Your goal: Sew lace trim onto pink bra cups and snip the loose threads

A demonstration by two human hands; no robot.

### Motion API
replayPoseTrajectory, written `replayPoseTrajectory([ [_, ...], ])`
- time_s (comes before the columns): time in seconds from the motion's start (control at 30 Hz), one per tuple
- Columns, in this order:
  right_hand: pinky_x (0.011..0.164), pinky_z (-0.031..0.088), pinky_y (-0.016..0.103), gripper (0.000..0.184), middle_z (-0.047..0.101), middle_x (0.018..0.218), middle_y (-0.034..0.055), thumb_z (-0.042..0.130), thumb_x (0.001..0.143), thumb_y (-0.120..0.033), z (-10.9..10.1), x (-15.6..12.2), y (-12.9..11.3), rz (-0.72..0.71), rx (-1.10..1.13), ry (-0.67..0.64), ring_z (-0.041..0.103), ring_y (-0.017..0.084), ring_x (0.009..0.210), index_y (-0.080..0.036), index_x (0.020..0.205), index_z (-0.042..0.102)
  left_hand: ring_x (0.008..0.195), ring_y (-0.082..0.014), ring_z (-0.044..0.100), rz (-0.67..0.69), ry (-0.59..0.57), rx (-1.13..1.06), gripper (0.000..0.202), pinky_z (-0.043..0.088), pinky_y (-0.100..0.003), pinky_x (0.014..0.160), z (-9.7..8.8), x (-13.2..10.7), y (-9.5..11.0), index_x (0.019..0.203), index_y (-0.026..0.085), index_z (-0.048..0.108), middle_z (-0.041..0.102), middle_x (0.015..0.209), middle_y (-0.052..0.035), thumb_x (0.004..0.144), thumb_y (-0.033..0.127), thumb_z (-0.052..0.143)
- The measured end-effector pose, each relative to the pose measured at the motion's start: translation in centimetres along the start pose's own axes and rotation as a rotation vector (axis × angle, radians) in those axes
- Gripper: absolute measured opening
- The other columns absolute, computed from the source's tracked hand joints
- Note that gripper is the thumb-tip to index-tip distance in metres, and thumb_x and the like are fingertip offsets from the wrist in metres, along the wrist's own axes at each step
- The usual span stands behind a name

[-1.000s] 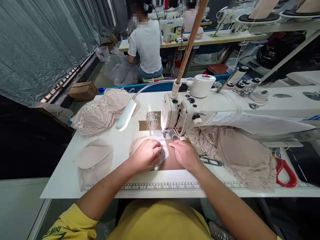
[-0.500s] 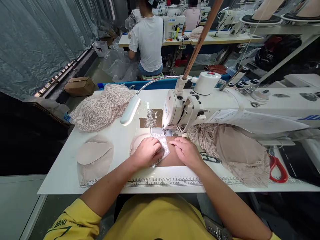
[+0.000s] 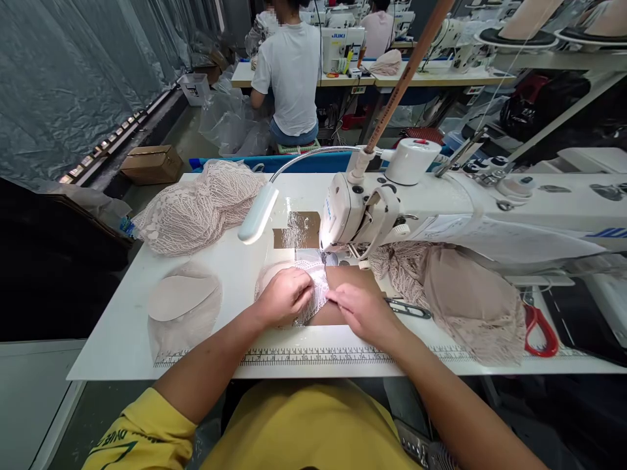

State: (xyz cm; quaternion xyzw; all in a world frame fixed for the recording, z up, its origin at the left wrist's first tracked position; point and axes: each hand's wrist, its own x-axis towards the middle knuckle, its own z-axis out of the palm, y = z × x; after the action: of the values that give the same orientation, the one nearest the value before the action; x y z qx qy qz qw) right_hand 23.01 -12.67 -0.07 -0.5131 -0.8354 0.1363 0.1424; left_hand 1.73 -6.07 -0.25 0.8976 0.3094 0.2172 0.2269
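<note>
A pale pink lace fabric piece [image 3: 319,282] lies on the sewing machine's bed, its far edge at the presser foot. My left hand [image 3: 285,297] rests on the lace with its fingers curled and closed on it. At the lace's right edge, my right hand [image 3: 363,314] is closed, with thumb and forefinger pinching the edge. The head of the white sewing machine [image 3: 337,212] stands just beyond both hands. Beneath the lace and right hand shows a brown plate [image 3: 353,277]. My left fingers hide part of the fabric.
Beige cut pieces [image 3: 183,300] lie at left, below a lace bundle [image 3: 196,209]. On the right are more lace fabric [image 3: 473,294], thread snips [image 3: 409,309] and red-handled scissors [image 3: 541,331]. A lamp [image 3: 258,212] overhangs the table. A person [image 3: 292,75] sits ahead.
My right hand has moved down and slightly left, from the brown plate to the lace's edge. My left hand has hardly moved. The view has shifted slightly.
</note>
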Motion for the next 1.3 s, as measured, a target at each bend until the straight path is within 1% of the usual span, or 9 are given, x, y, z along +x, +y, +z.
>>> replayPoseTrajectory([
  [0.07,0.063,0.038,0.027,0.040,0.061,0.083,0.0053,0.042,0.083,-0.004,0.6,-0.6,-0.6,-0.009,-0.121,-0.036,0.054,0.018,0.075,-0.020,0.112,0.065,0.081,-0.0190,0.057,0.048,-0.019,0.035,0.017,0.045,-0.032,0.074,-0.1,-0.1,-0.1,0.088,0.017,0.060,0.063,0.086,-0.0074,0.090,0.019,0.044],
  [0.13,0.065,0.036,0.028,0.042,0.060,0.082,0.0054,0.044,0.080,-0.001,1.2,-1.2,-1.0,0.004,-0.207,-0.027,0.051,0.019,0.075,-0.018,0.112,0.065,0.085,-0.0197,0.057,0.127,-0.046,0.105,0.020,0.045,-0.032,0.075,-0.1,-0.2,-0.3,0.093,0.017,0.062,0.064,0.091,-0.0088,0.090,0.017,0.042],
  [0.27,0.068,0.034,0.028,0.041,0.060,0.085,0.0056,0.045,0.080,-0.002,1.8,-1.9,-1.3,0.004,-0.245,0.032,0.048,0.019,0.077,-0.017,0.114,0.063,0.082,-0.0193,0.053,0.274,-0.124,0.266,0.026,0.041,-0.033,0.075,0.3,-0.3,-0.4,0.102,0.019,0.066,0.063,0.091,-0.0079,0.092,0.016,0.042],
  [0.37,0.068,0.034,0.029,0.040,0.060,0.085,0.0057,0.044,0.082,-0.002,1.9,-2.1,-1.2,-0.023,-0.245,0.078,0.046,0.019,0.076,-0.016,0.114,0.062,0.077,-0.0185,0.050,0.320,-0.139,0.349,0.026,0.038,-0.033,0.074,0.6,-0.4,-0.4,0.111,0.022,0.064,0.061,0.086,-0.0064,0.094,0.020,0.045],
  [0.6,0.067,0.034,0.028,0.040,0.059,0.083,0.0056,0.041,0.084,-0.002,2.2,-2.2,-0.9,-0.062,-0.215,0.151,0.044,0.019,0.074,-0.015,0.115,0.062,0.073,-0.0169,0.046,0.340,-0.123,0.442,0.027,0.036,-0.034,0.077,0.5,-0.4,-0.2,0.112,0.023,0.064,0.056,0.079,-0.0044,0.094,0.017,0.045],
  [0.83,0.066,0.038,0.028,0.042,0.059,0.081,0.0054,0.041,0.082,-0.001,2.1,-2.1,-1.0,-0.042,-0.186,0.145,0.046,0.018,0.073,-0.016,0.115,0.063,0.074,-0.0177,0.044,0.321,-0.124,0.450,0.026,0.035,-0.035,0.077,0.7,-0.4,-0.3,0.111,0.023,0.063,0.054,0.078,-0.0042,0.093,0.017,0.046],
  [1.0,0.067,0.043,0.027,0.040,0.060,0.086,0.0060,0.039,0.086,-0.003,1.6,-2.1,-0.1,-0.022,0.007,0.161,0.052,0.017,0.077,-0.018,0.113,0.065,0.076,-0.0181,0.044,0.311,-0.122,0.441,0.025,0.036,-0.035,0.076,0.9,-0.5,-0.3,0.110,0.022,0.063,0.053,0.079,-0.0045,0.092,0.016,0.047],
  [1.13,0.071,0.046,0.026,0.039,0.060,0.093,0.0076,0.036,0.090,-0.005,1.3,-1.9,0.6,-0.013,0.138,0.170,0.055,0.016,0.081,-0.015,0.116,0.063,0.083,-0.0197,0.048,0.301,-0.108,0.413,0.025,0.038,-0.035,0.078,1.0,-0.4,-0.3,0.111,0.022,0.064,0.055,0.086,-0.0065,0.092,0.017,0.048],
  [1.3,0.066,0.043,0.026,0.041,0.060,0.089,0.0069,0.038,0.087,-0.005,1.1,-1.0,0.3,0.046,-0.054,0.013,0.055,0.016,0.076,-0.017,0.118,0.063,0.097,-0.0215,0.052,0.340,-0.113,0.319,0.026,0.044,-0.033,0.081,1.1,-0.3,-0.5,0.114,0.019,0.063,0.059,0.112,-0.0104,0.094,0.020,0.047],
])
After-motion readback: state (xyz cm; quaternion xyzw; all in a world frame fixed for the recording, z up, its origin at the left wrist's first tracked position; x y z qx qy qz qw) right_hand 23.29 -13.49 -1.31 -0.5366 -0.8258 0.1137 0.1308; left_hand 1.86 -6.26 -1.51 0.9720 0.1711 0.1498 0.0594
